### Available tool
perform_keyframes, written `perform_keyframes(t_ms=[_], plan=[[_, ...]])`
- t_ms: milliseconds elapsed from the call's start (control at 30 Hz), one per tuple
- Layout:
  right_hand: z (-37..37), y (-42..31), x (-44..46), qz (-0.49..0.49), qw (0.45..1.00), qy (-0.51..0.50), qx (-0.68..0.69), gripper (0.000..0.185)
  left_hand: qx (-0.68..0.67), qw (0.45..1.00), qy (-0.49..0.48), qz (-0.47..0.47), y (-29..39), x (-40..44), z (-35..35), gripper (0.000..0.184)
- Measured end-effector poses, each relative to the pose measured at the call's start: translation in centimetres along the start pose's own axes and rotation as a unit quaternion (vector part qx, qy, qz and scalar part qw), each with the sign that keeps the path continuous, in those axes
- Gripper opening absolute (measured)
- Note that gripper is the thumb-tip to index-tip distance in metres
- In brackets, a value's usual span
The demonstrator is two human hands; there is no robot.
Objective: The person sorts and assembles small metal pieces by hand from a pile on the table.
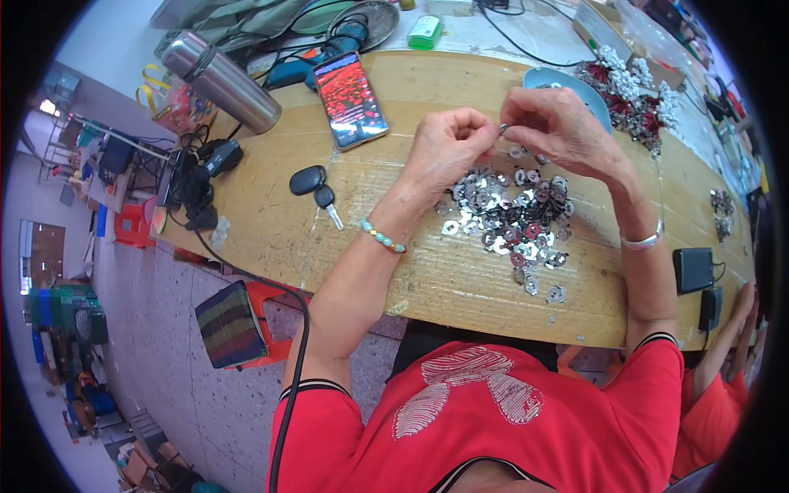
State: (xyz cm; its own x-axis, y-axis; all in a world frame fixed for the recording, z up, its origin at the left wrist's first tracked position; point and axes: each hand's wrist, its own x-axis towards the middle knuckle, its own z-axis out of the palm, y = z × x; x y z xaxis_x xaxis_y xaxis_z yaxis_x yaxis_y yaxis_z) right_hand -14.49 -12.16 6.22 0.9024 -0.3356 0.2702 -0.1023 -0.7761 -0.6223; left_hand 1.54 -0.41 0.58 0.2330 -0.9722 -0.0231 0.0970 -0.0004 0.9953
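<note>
My left hand (pixel 449 148) and my right hand (pixel 562 130) meet above the far side of the pile, both with fingers pinched. Between their fingertips is a small dark metal piece (pixel 504 129), mostly covered, so its exact shape cannot be made out. Just below my hands lies a loose pile of small, shiny, round metal pieces with cut-outs (pixel 514 215), some silver and some darker or reddish. Partly hidden behind my right hand is a light blue tray (pixel 606 117).
Left of the pile are a lit phone (pixel 350 100), a key with a black fob (pixel 325 197) and a steel thermos (pixel 222 82). White and dark red bundles (pixel 633 92) lie at the back right. A black box (pixel 693 269) sits near the right edge, beside another person's arm (pixel 723 345).
</note>
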Motion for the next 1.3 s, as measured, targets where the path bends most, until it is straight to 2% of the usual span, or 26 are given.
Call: perform_keyframes(t_ms=[33,133,167,267,300,400,433,567,667,867,1100,1167,1300], plan=[[-0.4,-0.1,0.0,0.011,0.999,0.003,-0.033,0.014,0.022,1.000,0.006,0.011,-0.3,0.2,0.1,0.014],[-1.7,-0.2,-0.1,0.024,0.991,0.034,-0.126,0.014,0.202,0.973,-0.009,0.109,-0.2,0.0,0.2,0.014],[-2.1,0.2,-0.1,0.030,0.986,0.033,-0.161,0.013,0.228,0.967,-0.022,0.112,0.0,-0.3,0.2,0.018],[-2.8,2.8,-0.5,0.009,0.956,0.073,-0.285,0.012,0.400,0.874,-0.068,0.268,-0.9,-0.1,0.0,0.023],[-3.1,3.2,-0.6,0.059,0.946,0.049,-0.316,0.011,0.396,0.877,-0.095,0.256,-1.0,-0.2,0.1,0.025],[-3.2,3.7,-0.7,0.079,0.932,0.067,-0.349,0.011,0.434,0.855,-0.101,0.267,-1.1,-0.5,0.0,0.024],[-3.1,3.1,-0.7,0.044,0.939,0.090,-0.328,0.012,0.427,0.858,-0.105,0.264,-1.3,-0.4,0.0,0.020],[-2.5,1.0,-0.4,0.056,0.972,0.032,-0.225,0.013,0.424,0.859,-0.107,0.266,-1.8,-0.3,0.1,0.012],[-2.0,-0.3,-0.4,0.055,0.984,-0.017,-0.168,0.013,0.411,0.873,-0.102,0.243,-1.5,-0.4,0.2,0.010],[-1.5,-0.3,-0.3,0.088,0.988,-0.056,-0.115,0.014,0.349,0.900,-0.039,0.260,-2.2,0.2,0.3,0.013],[-0.6,-0.3,-0.1,0.113,0.989,-0.097,0.025,0.018,0.211,0.960,0.050,0.175,-1.5,0.2,0.9,0.014],[0.0,-0.3,0.0,0.130,0.988,-0.066,0.060,0.018,0.160,0.979,0.057,0.113,-0.9,0.0,0.9,0.014],[0.7,-0.2,0.2,0.172,0.979,-0.031,0.109,0.016,0.091,0.990,0.048,0.091,-1.3,0.4,0.7,0.012]])
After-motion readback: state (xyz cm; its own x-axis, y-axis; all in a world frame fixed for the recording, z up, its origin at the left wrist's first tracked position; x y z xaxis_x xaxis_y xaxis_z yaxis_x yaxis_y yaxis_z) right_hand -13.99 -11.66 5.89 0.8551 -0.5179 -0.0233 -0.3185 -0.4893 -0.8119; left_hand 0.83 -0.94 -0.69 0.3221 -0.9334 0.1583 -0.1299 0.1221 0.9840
